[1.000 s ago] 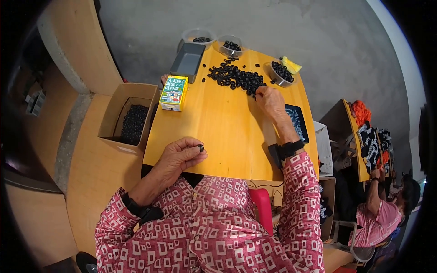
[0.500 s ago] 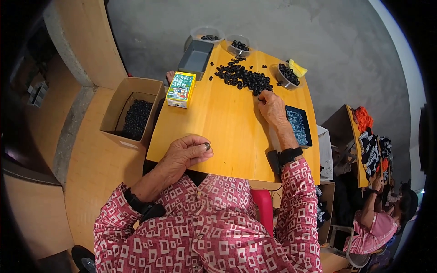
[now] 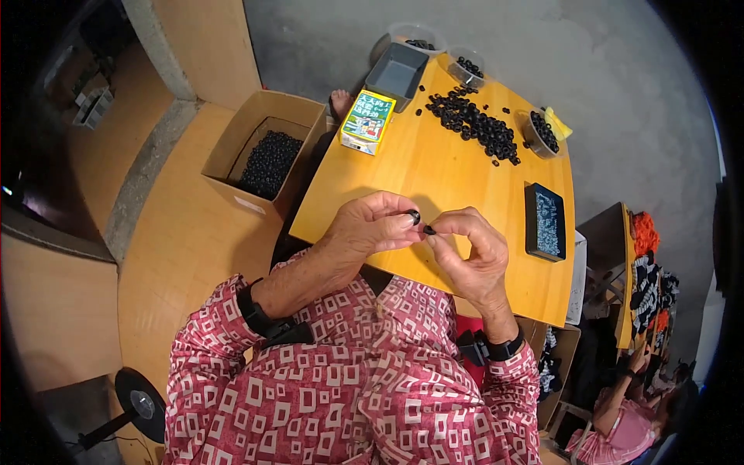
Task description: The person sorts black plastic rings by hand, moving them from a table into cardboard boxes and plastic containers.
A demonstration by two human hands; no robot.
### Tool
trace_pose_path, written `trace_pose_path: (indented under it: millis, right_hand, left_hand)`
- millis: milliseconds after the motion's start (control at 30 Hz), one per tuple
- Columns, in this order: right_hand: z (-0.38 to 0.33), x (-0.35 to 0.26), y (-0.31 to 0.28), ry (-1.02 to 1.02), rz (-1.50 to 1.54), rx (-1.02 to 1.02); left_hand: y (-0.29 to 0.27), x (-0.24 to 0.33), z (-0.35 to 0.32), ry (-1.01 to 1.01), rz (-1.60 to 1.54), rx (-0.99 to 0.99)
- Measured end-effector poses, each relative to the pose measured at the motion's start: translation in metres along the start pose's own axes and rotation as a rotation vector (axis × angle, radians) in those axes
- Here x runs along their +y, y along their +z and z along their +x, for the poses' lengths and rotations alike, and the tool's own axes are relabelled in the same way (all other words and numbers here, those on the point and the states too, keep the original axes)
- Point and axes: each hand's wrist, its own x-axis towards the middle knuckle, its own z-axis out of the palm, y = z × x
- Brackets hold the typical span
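Over the front edge of the yellow table [image 3: 372, 182], my two hands are nearly touching. My left hand [image 3: 372, 229] pinches a small round black piece [image 3: 415, 216] between thumb and fingertips. A second small black piece [image 3: 429, 230] is gripped by the thumb and forefinger of my right hand [image 3: 474, 252]. The two pieces are close together; whether they touch I cannot tell. Farther back lies a loose heap of black ring-like pieces [image 3: 484, 132]. To the right of my right hand sits a dark tray [image 3: 545, 222] full of small pale bits.
Clear bowls [image 3: 549, 139] of black pieces, a grey bin [image 3: 395, 76] and a yellow-green box [image 3: 367, 122] stand around the table. On the left, a cardboard box [image 3: 263, 147] holds many black pieces. Another person [image 3: 628, 415] sits at the lower right.
My right hand has come back from the heap with a small black piece, meeting my left hand. My left hand has risen slightly, still pinching its piece. The whole view has shifted.
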Motion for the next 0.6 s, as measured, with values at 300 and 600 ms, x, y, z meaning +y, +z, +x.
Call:
trace_pose_path:
  millis: [300, 600]
  right_hand:
    - [-0.001, -0.006, 0.017, 0.030, -0.083, 0.006]
    - [-0.002, -0.005, 0.014, -0.027, -0.110, 0.031]
  left_hand:
    - [-0.004, -0.005, -0.004, 0.038, 0.025, 0.055]
    - [0.002, 0.001, -0.007, 0.011, 0.021, 0.060]
